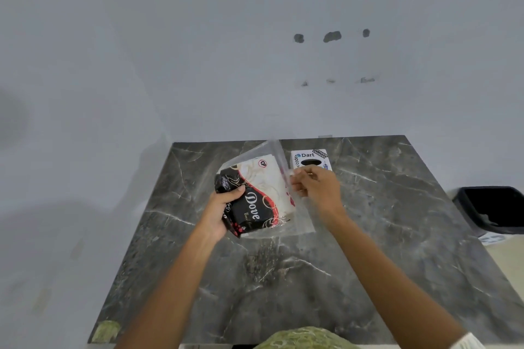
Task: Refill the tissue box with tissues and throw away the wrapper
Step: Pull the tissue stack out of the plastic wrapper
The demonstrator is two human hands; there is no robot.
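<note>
A tissue pack (256, 195) in a black, white and red wrapper printed "Dove" hangs above the dark marble table (382, 235). My left hand (224, 207) grips its black left end. My right hand (316, 185) pinches the clear, loose end of the wrapper (276, 154) on the pack's right side, which stands up as a see-through flap. Just behind my right hand a white tissue box (310, 158) marked "Dart" stands on the table, its dark oval slot facing up.
A black waste bin (493, 210) stands on the floor past the table's right edge. A pale wall with a few dark holes rises right behind the table. Green patterned cloth shows at the bottom edge.
</note>
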